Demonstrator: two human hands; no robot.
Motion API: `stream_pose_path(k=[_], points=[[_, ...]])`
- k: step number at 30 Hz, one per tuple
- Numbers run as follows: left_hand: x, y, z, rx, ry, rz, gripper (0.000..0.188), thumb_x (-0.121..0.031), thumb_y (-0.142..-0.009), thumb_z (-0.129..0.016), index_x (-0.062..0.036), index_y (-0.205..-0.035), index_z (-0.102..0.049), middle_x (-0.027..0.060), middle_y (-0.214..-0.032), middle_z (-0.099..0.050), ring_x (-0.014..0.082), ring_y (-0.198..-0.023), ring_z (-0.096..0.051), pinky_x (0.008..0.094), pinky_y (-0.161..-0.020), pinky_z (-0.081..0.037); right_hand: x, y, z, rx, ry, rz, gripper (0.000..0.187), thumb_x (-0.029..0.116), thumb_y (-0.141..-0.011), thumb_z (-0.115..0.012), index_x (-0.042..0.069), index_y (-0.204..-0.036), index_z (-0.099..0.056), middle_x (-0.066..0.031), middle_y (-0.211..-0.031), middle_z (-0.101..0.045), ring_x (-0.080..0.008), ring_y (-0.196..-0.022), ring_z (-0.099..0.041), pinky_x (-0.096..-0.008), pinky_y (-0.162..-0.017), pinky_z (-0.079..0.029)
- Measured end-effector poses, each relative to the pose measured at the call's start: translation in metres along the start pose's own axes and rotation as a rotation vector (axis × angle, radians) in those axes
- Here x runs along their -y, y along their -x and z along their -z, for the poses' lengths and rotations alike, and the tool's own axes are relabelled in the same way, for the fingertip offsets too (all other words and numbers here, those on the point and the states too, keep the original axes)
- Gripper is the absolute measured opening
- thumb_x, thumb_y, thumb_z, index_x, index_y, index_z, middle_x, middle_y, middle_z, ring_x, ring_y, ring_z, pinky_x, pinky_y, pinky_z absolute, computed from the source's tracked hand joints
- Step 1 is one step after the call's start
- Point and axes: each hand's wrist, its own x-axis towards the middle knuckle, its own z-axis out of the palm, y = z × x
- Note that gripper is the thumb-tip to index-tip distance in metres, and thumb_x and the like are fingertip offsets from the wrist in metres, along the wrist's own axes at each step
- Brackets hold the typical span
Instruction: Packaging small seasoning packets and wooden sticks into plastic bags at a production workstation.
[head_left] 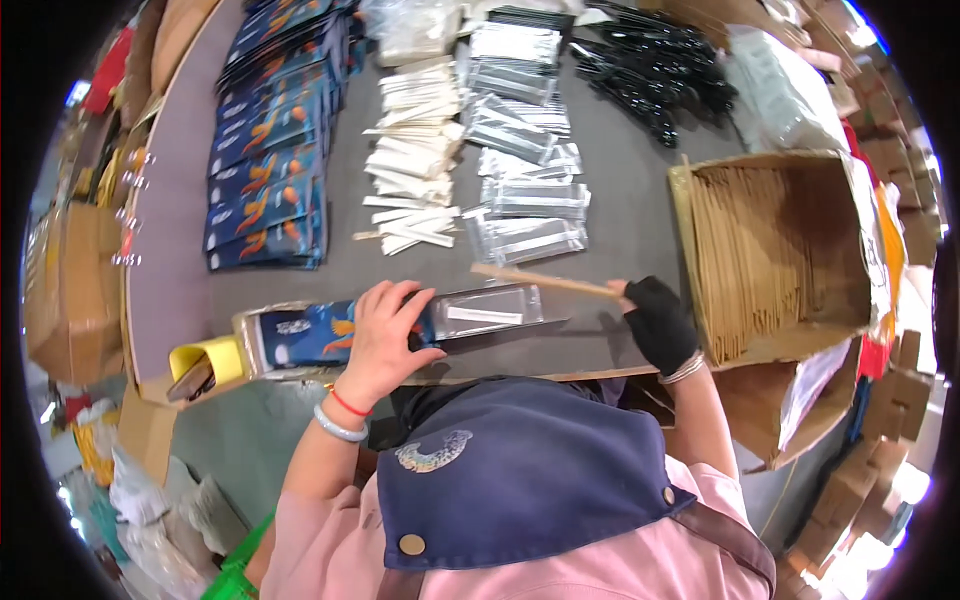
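My left hand lies with spread fingers on a blue printed pouch near the front edge of the table. Beyond its fingertips, a clear plastic packet with a white strip inside lies at the pouch's right end; my hand hides where they meet. In a black fingerless glove, my right hand pinches the right end of a long, thin brown strip. The strip points left, above the clear packet. Whether it is wood or folded card, I cannot tell.
At the back stand rows of blue pouches, white paper-wrapped sticks, clear packets and black wrapped items. A cardboard box of thin brown pieces sits right. A yellow container is at the left corner.
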Motion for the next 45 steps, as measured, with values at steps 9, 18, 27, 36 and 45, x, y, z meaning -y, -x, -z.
stream_pose_path(k=[9, 18, 27, 36, 45], points=[[-0.021, -0.015, -0.025, -0.071, 0.019, -0.054, 0.074, -0.023, -0.056, -0.088, -0.0065, -0.122, -0.061, 0.0082, -0.123, -0.057, 0.0322, -0.118, -0.048, 0.0449, -0.102, -0.038, 0.039, -0.038, -0.088, 0.16, -0.066, 0.389, 0.024, 0.017, -0.086, -0.07, 0.014, -0.11, -0.07, -0.0133, -0.09, -0.065, -0.0317, -0.084, -0.063, -0.0403, -0.072, -0.052], [-0.018, -0.031, -0.033, -0.093, 0.056, -0.09, 0.079, -0.015, -0.056, -0.087, -0.0114, -0.129, -0.057, 0.0085, -0.123, -0.055, 0.0315, -0.114, -0.05, 0.0451, -0.097, -0.04, 0.085, -0.037, -0.121, 0.218, -0.607, 0.078, 0.037, 0.017, -0.079, -0.077, 0.006, -0.111, -0.061, -0.0119, -0.102, -0.064, -0.029, -0.088, -0.063, -0.0376, -0.079, -0.051], [-0.009, -0.047, 0.035, 0.17, -0.144, -0.31, 0.026, -0.013, -0.058, -0.072, -0.0113, -0.082, -0.061, 0.0112, -0.094, -0.056, 0.0337, -0.091, -0.056, 0.0437, -0.075, -0.049, 0.067, -0.033, -0.061, 0.125, 0.203, 0.387, 0.066, 0.041, -0.065, -0.083, 0.012, -0.118, -0.059, -0.0093, -0.11, -0.062, -0.0304, -0.107, -0.057, -0.0471, -0.096, -0.039], [0.023, -0.004, 0.011, -0.325, -0.116, 0.266, 0.072, -0.037, -0.064, -0.084, -0.0065, -0.124, -0.06, 0.0184, -0.135, -0.048, 0.0386, -0.129, -0.04, 0.0556, -0.109, -0.03, 0.067, -0.027, -0.038, 0.041, 0.254, 0.157, 0.062, 0.039, -0.064, -0.083, 0.009, -0.113, -0.059, -0.0083, -0.107, -0.061, -0.0297, -0.102, -0.058, -0.0444, -0.093, -0.039], [0.019, 0.012, -0.041, -0.274, 0.125, 0.459, 0.094, -0.04, -0.064, -0.088, -0.0023, -0.14, -0.048, 0.0187, -0.145, -0.043, 0.0376, -0.14, -0.031, 0.0569, -0.116, -0.013, 0.075, -0.035, -0.044, 0.161, 0.321, 0.3, 0.063, 0.039, -0.063, -0.083, 0.01, -0.113, -0.06, -0.0087, -0.106, -0.061, -0.0298, -0.101, -0.056, -0.0439, -0.094, -0.037]])
